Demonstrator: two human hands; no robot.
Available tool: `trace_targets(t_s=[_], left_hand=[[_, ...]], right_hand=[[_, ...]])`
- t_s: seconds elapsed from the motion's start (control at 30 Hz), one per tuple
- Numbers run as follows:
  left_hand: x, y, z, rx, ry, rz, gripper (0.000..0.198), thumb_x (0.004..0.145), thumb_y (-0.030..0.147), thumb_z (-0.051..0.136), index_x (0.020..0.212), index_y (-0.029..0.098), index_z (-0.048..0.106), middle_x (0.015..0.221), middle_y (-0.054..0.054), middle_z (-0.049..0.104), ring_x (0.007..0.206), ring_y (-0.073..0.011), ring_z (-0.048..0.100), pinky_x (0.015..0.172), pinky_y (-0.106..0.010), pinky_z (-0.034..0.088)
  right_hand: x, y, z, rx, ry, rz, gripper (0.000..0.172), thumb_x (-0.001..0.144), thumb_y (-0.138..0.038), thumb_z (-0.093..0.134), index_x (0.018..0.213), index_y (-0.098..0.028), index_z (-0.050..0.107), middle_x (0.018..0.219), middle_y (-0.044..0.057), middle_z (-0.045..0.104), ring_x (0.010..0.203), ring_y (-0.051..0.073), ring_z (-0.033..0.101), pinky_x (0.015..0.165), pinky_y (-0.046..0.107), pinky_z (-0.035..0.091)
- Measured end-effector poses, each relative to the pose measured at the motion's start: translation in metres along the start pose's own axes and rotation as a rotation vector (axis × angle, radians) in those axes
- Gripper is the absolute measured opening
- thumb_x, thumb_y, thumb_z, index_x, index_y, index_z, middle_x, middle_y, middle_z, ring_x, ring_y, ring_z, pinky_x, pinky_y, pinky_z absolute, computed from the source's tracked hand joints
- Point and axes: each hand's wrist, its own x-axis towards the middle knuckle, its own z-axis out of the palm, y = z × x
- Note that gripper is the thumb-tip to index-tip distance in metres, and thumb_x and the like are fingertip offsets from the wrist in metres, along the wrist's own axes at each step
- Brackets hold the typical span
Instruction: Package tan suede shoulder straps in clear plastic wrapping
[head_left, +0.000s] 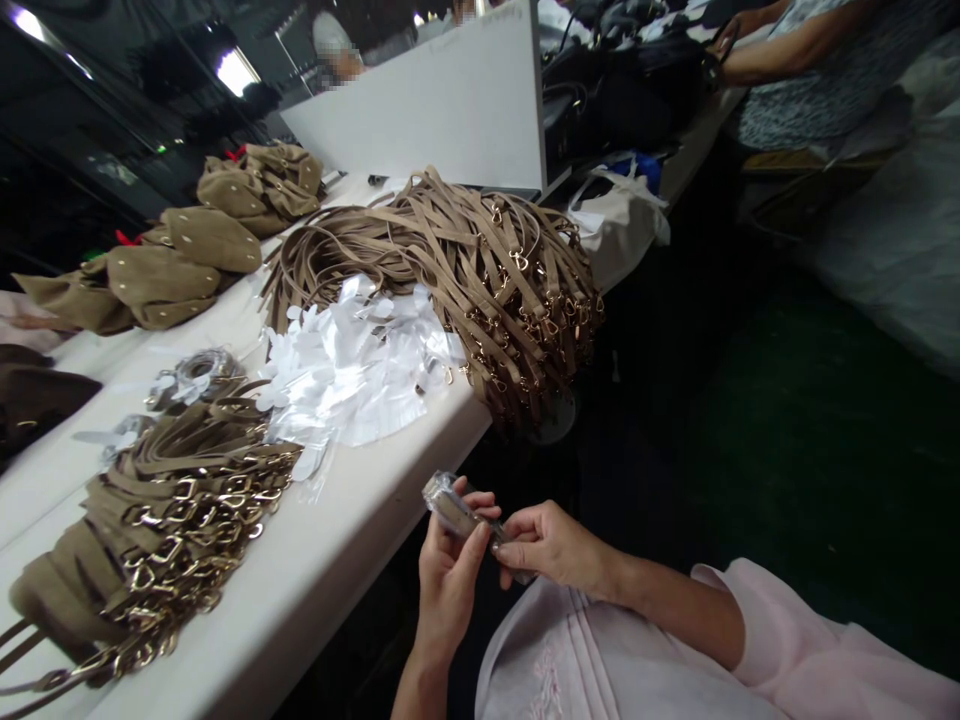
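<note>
Between my two hands, just off the table's front edge, is a small strap coil wrapped in clear plastic (454, 510). My left hand (448, 570) wraps its fingers and thumb around the coil's body. At the near end of the bundle, my right hand (551, 548) pinches the plastic with thumb and fingers. Its fingertips partly hide that end. A heap of clear plastic bags with white tabs (360, 360) lies on the table beyond my hands. Left of it, tan straps with gold clasps (187, 510) lie in a bunch.
A large pile of tan straps (480, 260) hangs over the edge of the white table (375, 520). Wrapped coils (199, 375) lie behind the left bunch. Tan bags (165, 270) stand at the far left. A white panel (435, 100) crosses the back; another person's arm (795, 55) reaches over black bags.
</note>
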Motion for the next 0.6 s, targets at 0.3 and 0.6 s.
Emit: trace_targets(t_s=[0.3,0.6], left_hand=[[-0.001,-0.005,-0.013,0.176,-0.203,-0.052,0.047,0.093,0.034,0.058,0.135,0.021,0.043,0.12,-0.01,0.062,0.104,-0.0215,0.063,0.094,-0.038,0.05],[-0.008,-0.018,-0.016,0.131,-0.236,-0.102,0.046,0.093,0.038,0.057,0.135,0.022,0.045,0.116,-0.009,0.062,0.098,-0.02,0.061,0.087,-0.032,0.05]], right_hand=[[-0.003,-0.001,-0.002,0.11,-0.169,0.093,0.041,0.084,-0.047,0.066,0.088,-0.006,0.066,0.087,0.014,0.075,0.044,0.005,0.058,0.039,0.014,0.032],[-0.007,-0.001,-0.003,0.064,-0.189,0.26,0.021,0.073,-0.021,0.059,0.082,-0.007,0.072,0.076,0.008,0.074,0.031,0.001,0.041,0.03,0.015,0.019]])
